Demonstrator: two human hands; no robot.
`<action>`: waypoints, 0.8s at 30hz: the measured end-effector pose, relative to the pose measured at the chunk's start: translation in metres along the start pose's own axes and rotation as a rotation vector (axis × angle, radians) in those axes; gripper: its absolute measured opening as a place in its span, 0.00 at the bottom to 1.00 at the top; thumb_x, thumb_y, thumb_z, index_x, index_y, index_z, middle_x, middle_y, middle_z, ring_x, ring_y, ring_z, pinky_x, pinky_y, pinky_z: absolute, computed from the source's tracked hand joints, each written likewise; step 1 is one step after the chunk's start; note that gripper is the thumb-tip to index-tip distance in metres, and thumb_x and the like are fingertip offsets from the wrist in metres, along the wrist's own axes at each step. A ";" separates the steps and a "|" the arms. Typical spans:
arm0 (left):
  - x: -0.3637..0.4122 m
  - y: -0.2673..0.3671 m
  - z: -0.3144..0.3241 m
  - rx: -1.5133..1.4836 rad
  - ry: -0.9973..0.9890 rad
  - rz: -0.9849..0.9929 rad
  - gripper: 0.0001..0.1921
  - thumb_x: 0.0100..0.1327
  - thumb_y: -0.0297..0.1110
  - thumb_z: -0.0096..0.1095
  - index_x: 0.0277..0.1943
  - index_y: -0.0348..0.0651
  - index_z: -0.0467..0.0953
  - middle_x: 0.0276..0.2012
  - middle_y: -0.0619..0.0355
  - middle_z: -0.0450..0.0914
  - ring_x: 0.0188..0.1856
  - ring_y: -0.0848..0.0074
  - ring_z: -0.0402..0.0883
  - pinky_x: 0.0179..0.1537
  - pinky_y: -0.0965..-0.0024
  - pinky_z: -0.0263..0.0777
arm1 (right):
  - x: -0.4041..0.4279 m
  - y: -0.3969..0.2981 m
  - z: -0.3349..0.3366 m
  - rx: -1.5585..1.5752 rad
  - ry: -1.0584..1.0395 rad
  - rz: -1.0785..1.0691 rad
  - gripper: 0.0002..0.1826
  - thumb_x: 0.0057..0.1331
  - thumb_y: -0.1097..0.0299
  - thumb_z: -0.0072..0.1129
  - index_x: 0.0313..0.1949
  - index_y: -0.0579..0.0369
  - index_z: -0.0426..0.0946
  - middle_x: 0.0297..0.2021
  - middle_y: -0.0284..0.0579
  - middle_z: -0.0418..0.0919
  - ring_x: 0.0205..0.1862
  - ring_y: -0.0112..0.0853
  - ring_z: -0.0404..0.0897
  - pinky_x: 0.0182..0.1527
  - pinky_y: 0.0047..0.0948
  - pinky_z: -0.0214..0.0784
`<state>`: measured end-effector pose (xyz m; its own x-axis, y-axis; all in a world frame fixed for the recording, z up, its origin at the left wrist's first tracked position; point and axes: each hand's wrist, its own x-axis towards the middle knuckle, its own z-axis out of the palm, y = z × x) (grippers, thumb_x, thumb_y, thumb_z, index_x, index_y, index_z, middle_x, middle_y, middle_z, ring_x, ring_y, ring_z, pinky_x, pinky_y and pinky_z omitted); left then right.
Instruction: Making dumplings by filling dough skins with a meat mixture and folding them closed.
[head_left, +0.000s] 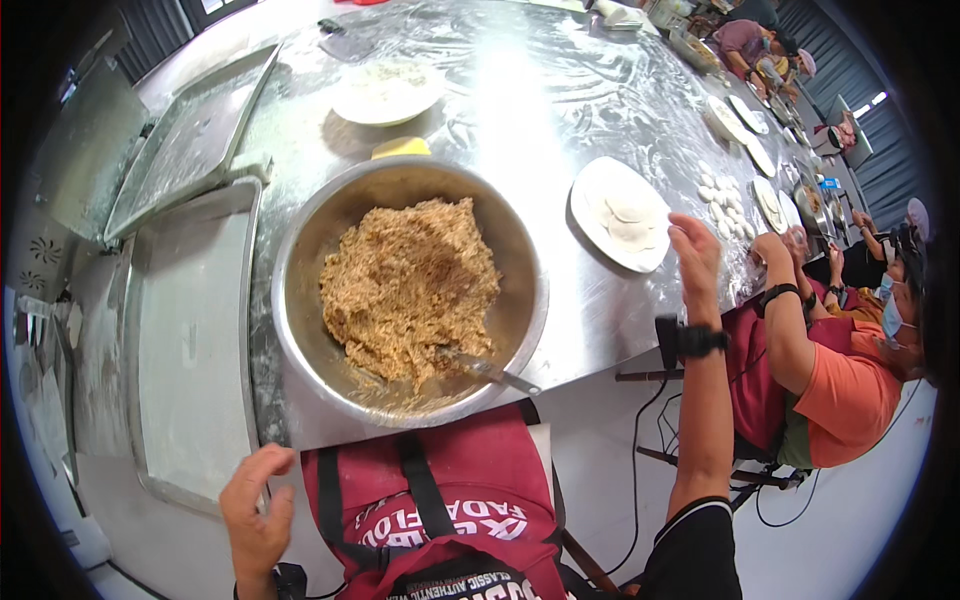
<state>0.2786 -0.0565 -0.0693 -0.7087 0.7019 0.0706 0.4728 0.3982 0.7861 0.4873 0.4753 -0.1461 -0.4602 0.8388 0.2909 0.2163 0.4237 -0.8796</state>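
Observation:
In front of me a large steel bowl (289, 330) holds a mound of brown minced filling (409, 285). A metal utensil (499, 373) is stuck in the filling, its handle resting over the rim. My left hand (259, 502) is raised near the table edge, lower left of the bowl, empty, fingers curled and apart. My right hand (694, 251) is beside a white plate (585, 202) with several round dough wrappers (626, 217) on it. Its fingers are bent near the plate's right rim; whether it holds anything cannot be told.
Metal trays (255, 300) lie at the left. Behind the bowl are a yellow scraper (401, 147) and a white bowl (386, 120) of flour-like stuff. Dough balls (724, 202) lie at the right, by a co-worker in an orange shirt (847, 405).

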 end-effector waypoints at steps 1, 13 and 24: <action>0.007 0.005 0.008 -0.006 0.000 0.017 0.17 0.49 0.19 0.55 0.45 0.32 0.75 0.41 0.46 0.79 0.41 0.62 0.80 0.46 0.67 0.72 | 0.015 0.011 0.000 -0.071 -0.050 -0.028 0.14 0.61 0.72 0.57 0.45 0.65 0.76 0.38 0.42 0.80 0.37 0.28 0.78 0.42 0.23 0.69; 0.027 0.021 0.035 -0.067 -0.179 0.087 0.13 0.51 0.18 0.59 0.42 0.35 0.77 0.38 0.49 0.82 0.41 0.61 0.82 0.45 0.67 0.74 | 0.089 0.039 0.034 -0.802 -0.129 0.120 0.12 0.51 0.62 0.60 0.34 0.52 0.81 0.30 0.46 0.82 0.33 0.39 0.81 0.38 0.35 0.72; 0.027 0.014 0.036 -0.200 -0.184 0.042 0.11 0.55 0.19 0.57 0.42 0.33 0.77 0.36 0.49 0.82 0.39 0.67 0.82 0.43 0.71 0.75 | 0.080 0.022 0.018 0.098 -0.035 0.248 0.07 0.50 0.75 0.65 0.28 0.56 0.75 0.22 0.32 0.73 0.23 0.20 0.71 0.22 0.19 0.59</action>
<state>0.2847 -0.0105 -0.0779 -0.5748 0.8182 0.0077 0.3740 0.2544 0.8918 0.4396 0.5452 -0.1489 -0.4335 0.8998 0.0500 0.2422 0.1698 -0.9553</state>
